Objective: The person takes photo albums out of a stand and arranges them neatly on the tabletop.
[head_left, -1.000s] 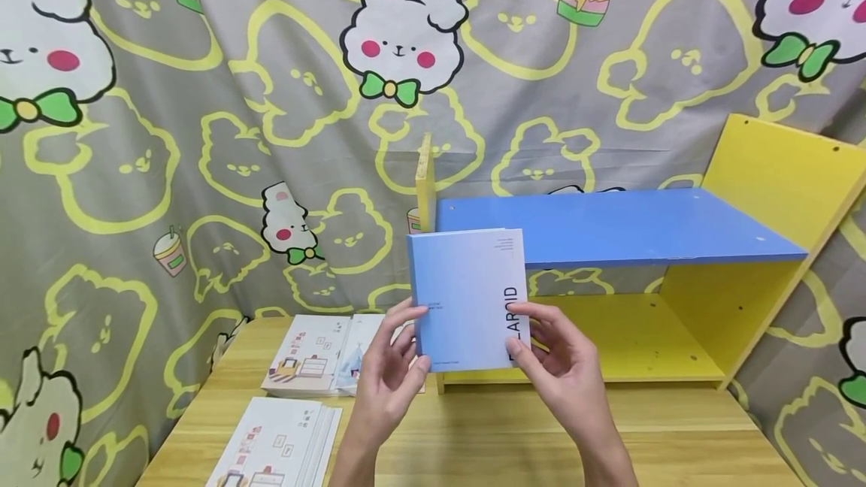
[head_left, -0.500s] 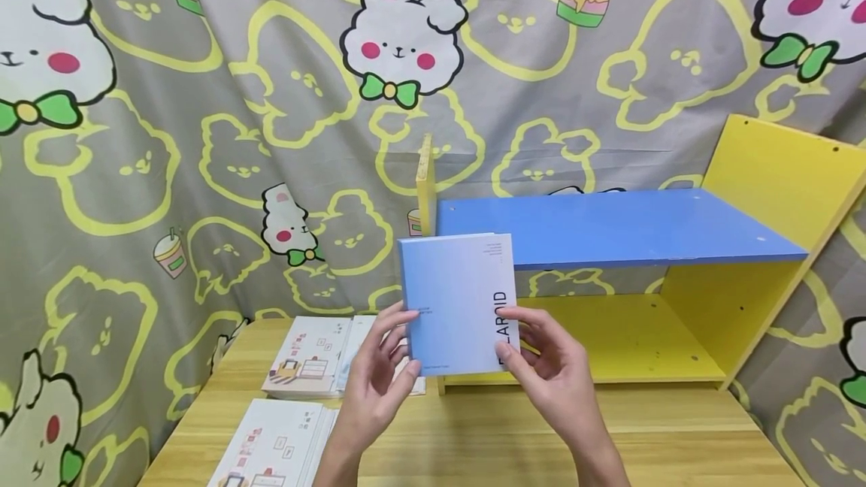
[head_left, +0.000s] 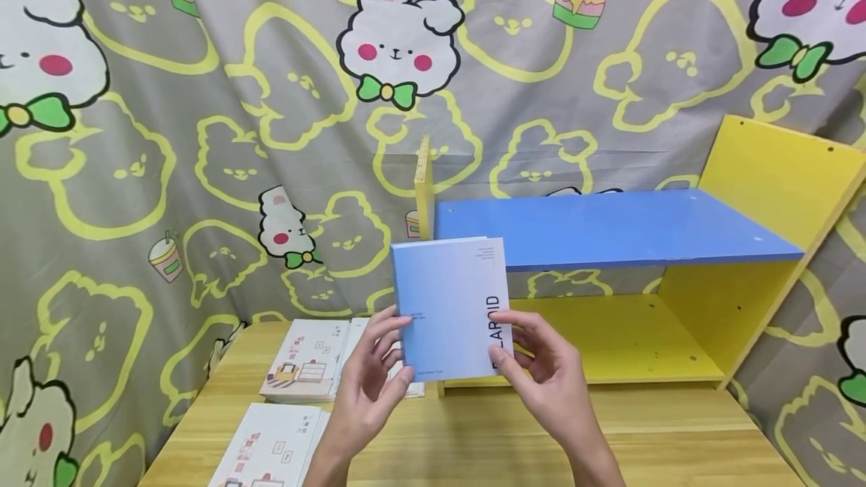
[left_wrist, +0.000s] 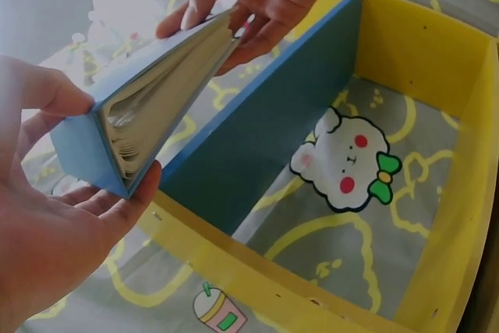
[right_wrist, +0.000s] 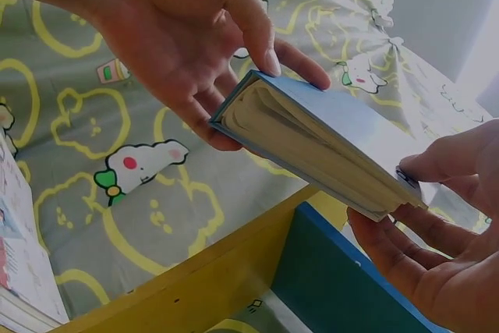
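Note:
A small square photo album point(head_left: 446, 299) with a blue-to-white cover and dark lettering is held up in front of the shelf in the head view. My left hand point(head_left: 368, 382) grips its spine side, thumb and fingers on opposite covers, as the left wrist view shows. On the other side, my right hand point(head_left: 551, 382) pinches the album's opening edge and covers part of the lettering. Seen from the right wrist, the album's page edges point(right_wrist: 312, 154) are slightly fanned, and its covers are almost closed.
Behind the hands stands a yellow shelf unit with a blue board point(head_left: 609, 224). White illustrated books lie at the left in a rear stack point(head_left: 307, 359) and a front stack point(head_left: 271, 442) on the wooden table point(head_left: 649, 442). A patterned curtain point(head_left: 311, 171) hangs behind.
Both hands have drifted a little left and slightly down with the album between them. Their grip looks the same.

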The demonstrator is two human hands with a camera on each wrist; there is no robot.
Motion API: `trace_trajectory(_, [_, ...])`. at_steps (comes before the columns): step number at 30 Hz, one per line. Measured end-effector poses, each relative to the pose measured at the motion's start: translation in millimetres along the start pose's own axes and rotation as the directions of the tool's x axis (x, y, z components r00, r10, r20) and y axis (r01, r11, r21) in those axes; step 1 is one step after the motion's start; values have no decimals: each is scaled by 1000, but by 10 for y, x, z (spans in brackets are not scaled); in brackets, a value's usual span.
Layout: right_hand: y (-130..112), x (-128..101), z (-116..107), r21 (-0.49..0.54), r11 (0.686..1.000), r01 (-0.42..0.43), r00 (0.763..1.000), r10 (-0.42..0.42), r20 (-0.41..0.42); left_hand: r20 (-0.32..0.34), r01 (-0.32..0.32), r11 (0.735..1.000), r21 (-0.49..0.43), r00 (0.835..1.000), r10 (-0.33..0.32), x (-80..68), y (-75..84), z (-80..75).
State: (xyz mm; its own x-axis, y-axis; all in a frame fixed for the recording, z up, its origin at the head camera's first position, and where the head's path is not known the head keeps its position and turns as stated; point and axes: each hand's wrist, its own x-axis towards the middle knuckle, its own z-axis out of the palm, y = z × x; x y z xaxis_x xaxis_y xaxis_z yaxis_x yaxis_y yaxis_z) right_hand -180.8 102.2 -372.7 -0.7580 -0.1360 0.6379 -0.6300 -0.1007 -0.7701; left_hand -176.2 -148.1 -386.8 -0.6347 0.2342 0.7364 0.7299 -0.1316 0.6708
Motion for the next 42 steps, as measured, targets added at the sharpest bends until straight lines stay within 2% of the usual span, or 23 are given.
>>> trace_trajectory(16, [26,-10,75,7,999,39,999,-39,34,-11,11,1000,22,1000,-10,-41,33,-89])
trace_trajectory(33, [49,-8,160,18,999,49,997,-50,59,18,19,999,49,1000,-20,-77,110,-232])
trace_trajectory(42, [61,-15,244,54,997,51,995,-55,85,-4,26,991,134,1000,-26,-80,185,-348])
